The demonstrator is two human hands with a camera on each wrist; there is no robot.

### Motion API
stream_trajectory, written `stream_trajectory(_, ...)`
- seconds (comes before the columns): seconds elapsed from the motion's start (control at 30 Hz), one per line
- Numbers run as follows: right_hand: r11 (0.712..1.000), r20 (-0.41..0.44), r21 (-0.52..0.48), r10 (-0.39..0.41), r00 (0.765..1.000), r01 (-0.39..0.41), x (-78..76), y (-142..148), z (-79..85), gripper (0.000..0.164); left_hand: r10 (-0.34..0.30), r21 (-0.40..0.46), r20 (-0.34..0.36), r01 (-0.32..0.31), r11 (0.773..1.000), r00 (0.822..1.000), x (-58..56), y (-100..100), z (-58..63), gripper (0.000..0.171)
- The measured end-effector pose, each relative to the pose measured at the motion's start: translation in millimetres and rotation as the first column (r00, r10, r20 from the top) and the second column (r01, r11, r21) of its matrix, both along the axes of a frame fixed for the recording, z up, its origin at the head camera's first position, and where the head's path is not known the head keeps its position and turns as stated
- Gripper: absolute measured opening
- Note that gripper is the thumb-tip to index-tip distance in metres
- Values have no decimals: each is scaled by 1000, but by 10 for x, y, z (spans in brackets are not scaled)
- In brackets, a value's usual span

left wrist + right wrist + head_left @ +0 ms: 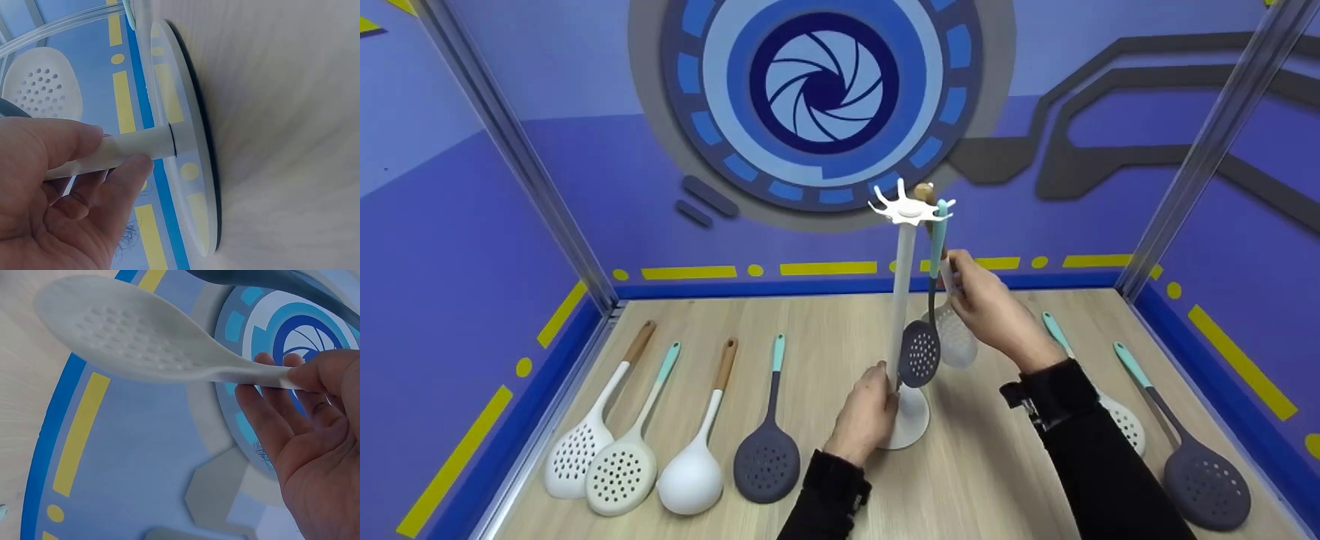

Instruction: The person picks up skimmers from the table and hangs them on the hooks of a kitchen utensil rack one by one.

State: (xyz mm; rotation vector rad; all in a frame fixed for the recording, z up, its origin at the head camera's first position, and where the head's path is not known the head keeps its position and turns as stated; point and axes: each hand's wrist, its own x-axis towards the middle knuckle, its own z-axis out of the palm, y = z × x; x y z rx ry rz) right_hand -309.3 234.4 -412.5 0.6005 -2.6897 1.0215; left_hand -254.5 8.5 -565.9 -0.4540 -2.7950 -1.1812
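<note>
A white utensil stand [904, 292] with a round base and a crown of hooks stands on the table. My left hand [861, 416] grips its pole low down, just above the base [183, 169]. From a hook on the right hangs a dark skimmer [920, 352] with a turquoise handle. Behind it, my right hand [990, 304] pinches a white skimmer [129, 340] by its neck, bowl downward. The wooden handle [924, 193] of this skimmer reaches up beside the hooks, partly hidden by the crown and the turquoise handle.
On the left lie a white skimmer [576, 459], a cream skimmer [621, 478], a white ladle [690, 480] and a dark skimmer [766, 461]. A light skimmer [1125, 426] and another dark skimmer [1207, 484] lie right, near the right arm. Blue printed walls [585, 187] enclose the table.
</note>
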Motion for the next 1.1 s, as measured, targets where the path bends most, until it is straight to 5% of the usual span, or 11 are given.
stream_trajectory(0.53, 999, 35, -1, 45, 998, -45, -128, 20, -30, 26, -15, -23, -56, 13, 1000, 998, -22, -7, -25, 53)
stream_trajectory(1.1, 1000, 118, -3, 15, 993, -14, -220, -21, -105, 28, -3, 11, 26, 3, 1000, 1000, -31, 6, -10, 57)
